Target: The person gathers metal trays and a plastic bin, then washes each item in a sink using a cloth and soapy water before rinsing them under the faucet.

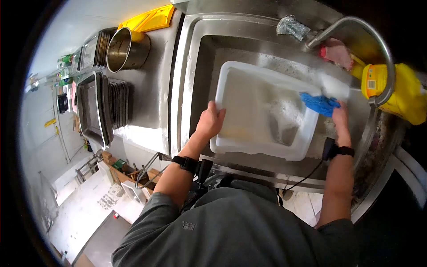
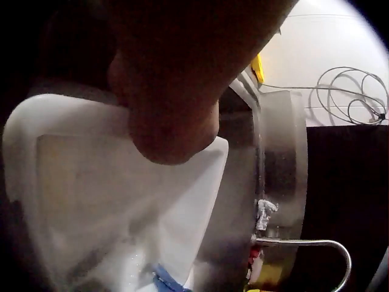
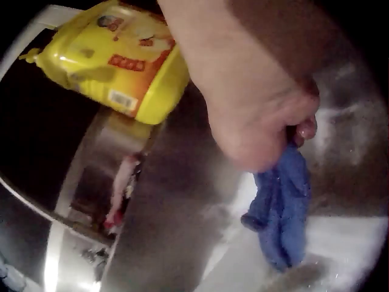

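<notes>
A white plastic tub (image 1: 262,149) sits tilted in the metal sink, with cloudy water and suds inside. My left hand (image 1: 210,120) grips the tub's left rim, thumb on the inner side; in the left wrist view the same hand (image 2: 173,131) covers part of that rim. A crumpled blue cloth (image 1: 319,104) is held in my right hand (image 1: 340,119) and lies over the tub's right rim. Seen from the right wrist, the cloth (image 3: 282,207) hangs down from the curled fingers of the hand (image 3: 261,115) toward the tub.
The sink (image 1: 204,66) has a curved faucet (image 1: 356,21) at its back right. A yellow jug (image 1: 391,91) stands right of it. Foil-like scrubber (image 1: 292,27) and red cloth (image 1: 336,52) lie on the back ledge. On the left counter are a metal pot (image 1: 129,50) and stacked trays (image 1: 118,104).
</notes>
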A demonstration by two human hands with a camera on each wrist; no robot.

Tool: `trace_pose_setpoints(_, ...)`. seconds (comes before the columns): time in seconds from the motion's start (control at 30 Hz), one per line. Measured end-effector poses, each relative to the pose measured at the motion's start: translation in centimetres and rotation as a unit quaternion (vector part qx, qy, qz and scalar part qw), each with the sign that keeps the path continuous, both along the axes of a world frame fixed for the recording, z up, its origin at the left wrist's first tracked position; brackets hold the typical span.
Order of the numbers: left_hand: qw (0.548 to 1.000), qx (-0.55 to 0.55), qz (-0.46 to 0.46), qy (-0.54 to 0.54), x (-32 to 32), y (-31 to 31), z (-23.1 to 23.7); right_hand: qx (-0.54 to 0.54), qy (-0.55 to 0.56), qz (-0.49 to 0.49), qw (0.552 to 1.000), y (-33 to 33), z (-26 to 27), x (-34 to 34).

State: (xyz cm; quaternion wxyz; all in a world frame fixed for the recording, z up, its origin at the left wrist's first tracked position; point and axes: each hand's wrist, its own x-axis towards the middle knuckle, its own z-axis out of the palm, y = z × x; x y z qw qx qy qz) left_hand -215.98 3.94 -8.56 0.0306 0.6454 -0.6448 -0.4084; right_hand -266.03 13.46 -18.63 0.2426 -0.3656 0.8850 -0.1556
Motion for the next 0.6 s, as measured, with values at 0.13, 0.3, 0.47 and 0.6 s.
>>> trace_pose_setpoints(0.13, 1.0, -0.003, -0.017, -0.02, -0.9, -0.2, 0.3, 0.03, 0.058, -0.025, 0.998, 4.2, -9.2, -5.9)
trace_pose_setpoints(0.3, 1.0, -0.007, 0.008, -0.024, -1.6, -1.5, 1.5, 0.084, 0.071, -0.073, 0.991, 1.4, -6.8, -3.4)
trace_pose_setpoints(0.47, 0.998, -0.038, 0.042, 0.035, -1.8, -1.7, 0.4, 0.033, -0.232, -0.326, 0.916, -1.1, -5.9, 0.3)
trace_pose_setpoints(0.6, 0.996, -0.005, 0.079, 0.032, -1.0, -2.1, -0.2, 0.005, -0.012, 0.089, 0.996, 0.6, -9.3, -2.7)
